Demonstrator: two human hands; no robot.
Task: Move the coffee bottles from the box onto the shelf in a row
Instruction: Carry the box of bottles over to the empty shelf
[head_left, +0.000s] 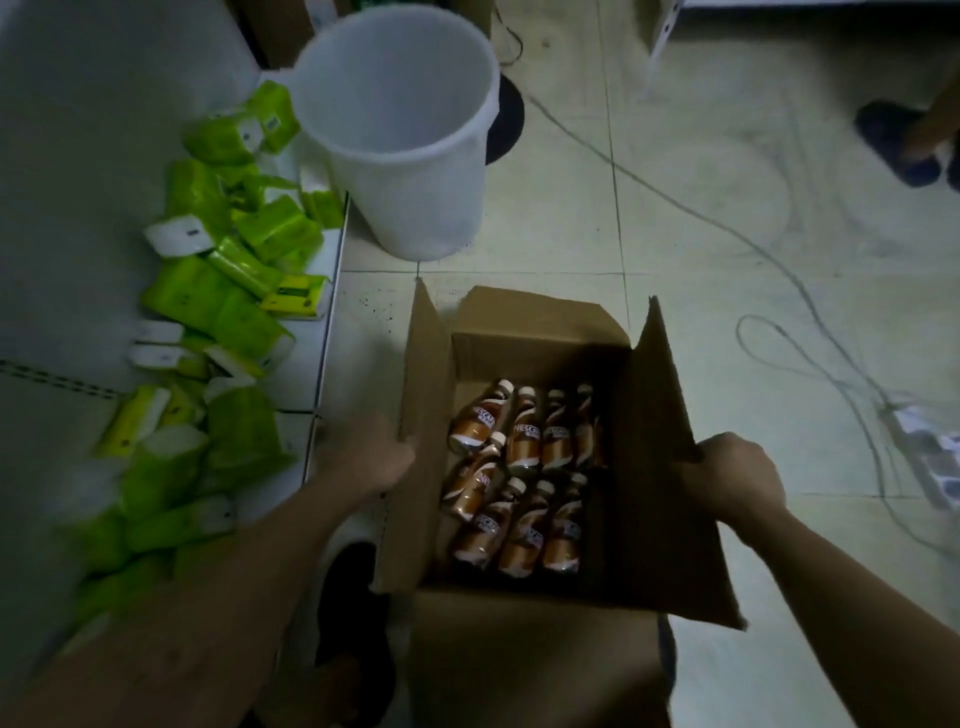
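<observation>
The floor (701, 218) is pale tile with thin dark grout lines, dimly lit and scuffed in places. A white plastic bucket (400, 130) stands upright on it, with a round black base (506, 124) just behind. Grey cables (779, 260) snake across the tiles toward a power strip (930, 447) near the right edge. A dark shoe (896, 140) shows at the upper right. On the left, green packets (228, 312) lie scattered in a loose heap
</observation>
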